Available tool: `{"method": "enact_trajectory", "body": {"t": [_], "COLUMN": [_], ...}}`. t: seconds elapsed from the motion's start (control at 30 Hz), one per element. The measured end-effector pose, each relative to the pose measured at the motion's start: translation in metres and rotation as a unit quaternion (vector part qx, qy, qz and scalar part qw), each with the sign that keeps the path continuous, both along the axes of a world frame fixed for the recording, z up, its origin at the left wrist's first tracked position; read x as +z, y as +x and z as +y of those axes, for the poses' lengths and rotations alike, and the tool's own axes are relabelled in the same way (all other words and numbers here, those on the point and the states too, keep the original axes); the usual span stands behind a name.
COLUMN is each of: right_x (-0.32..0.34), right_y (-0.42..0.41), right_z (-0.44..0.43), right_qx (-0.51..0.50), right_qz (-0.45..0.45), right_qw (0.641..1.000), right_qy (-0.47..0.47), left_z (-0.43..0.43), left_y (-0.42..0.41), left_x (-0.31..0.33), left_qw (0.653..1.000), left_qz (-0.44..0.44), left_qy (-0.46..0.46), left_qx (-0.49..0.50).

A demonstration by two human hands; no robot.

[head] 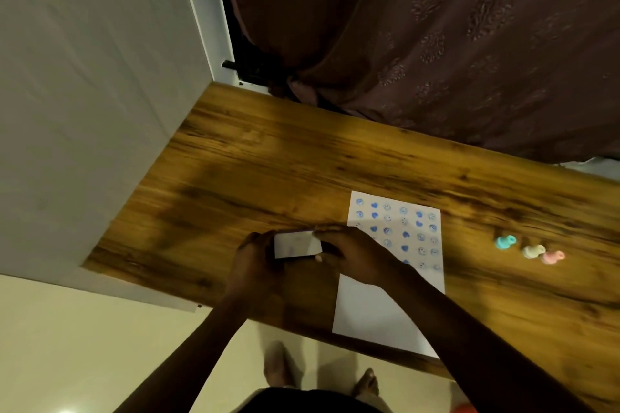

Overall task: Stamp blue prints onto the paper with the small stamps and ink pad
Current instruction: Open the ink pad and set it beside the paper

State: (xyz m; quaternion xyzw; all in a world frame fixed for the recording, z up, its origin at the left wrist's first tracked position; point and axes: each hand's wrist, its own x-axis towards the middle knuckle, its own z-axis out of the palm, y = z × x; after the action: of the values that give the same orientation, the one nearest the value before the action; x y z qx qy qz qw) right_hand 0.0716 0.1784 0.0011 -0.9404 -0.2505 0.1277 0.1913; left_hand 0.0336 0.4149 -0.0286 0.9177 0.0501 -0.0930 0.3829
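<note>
A white sheet of paper (pixel 379 308) lies on the wooden table, its upper half covered with several rows of blue prints: hearts and smiley faces. To the left of it, both hands hold a small white rectangular case (pixel 297 244), probably the ink pad, just above the table. My left hand (pixel 255 261) grips its left end. My right hand (pixel 352 251) grips its right end and reaches across the paper's left edge. Three small stamps lie on the table to the right of the paper: a teal stamp (pixel 506 241), a cream stamp (pixel 533 251) and a pink stamp (pixel 553 257).
The wooden table (pixel 268 171) meets a white wall panel (pixel 94 94) on the left and a dark brown curtain (pixel 419 27) at the back. My bare feet (pixel 278 365) stand on the pale floor below the table's near edge.
</note>
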Motion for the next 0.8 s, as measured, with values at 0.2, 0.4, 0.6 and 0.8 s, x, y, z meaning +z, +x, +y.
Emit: {"method": "enact_trajectory", "body": {"t": [0.2, 0.4, 0.6, 0.8], "right_x": [0.002, 0.003, -0.004, -0.011], "right_y": [0.009, 0.021, 0.030, 0.039], "right_z": [-0.002, 0.008, 0.010, 0.014], "right_qx": [-0.065, -0.134, -0.146, -0.176], "right_qz": [0.074, 0.149, 0.143, 0.127], "right_qw": [0.989, 0.958, 0.958, 0.957], "right_qy": [0.107, 0.204, 0.201, 0.194], "left_z": [0.005, 0.009, 0.012, 0.013], "left_y": [0.008, 0.017, 0.016, 0.014], "left_x": [0.005, 0.010, 0.003, 0.002], "left_qw": [0.999, 0.998, 0.997, 0.996], "left_qz": [0.001, 0.037, 0.008, -0.001], "left_qy": [0.015, 0.026, 0.024, -0.011], "left_qx": [-0.038, -0.041, -0.069, -0.088]}}
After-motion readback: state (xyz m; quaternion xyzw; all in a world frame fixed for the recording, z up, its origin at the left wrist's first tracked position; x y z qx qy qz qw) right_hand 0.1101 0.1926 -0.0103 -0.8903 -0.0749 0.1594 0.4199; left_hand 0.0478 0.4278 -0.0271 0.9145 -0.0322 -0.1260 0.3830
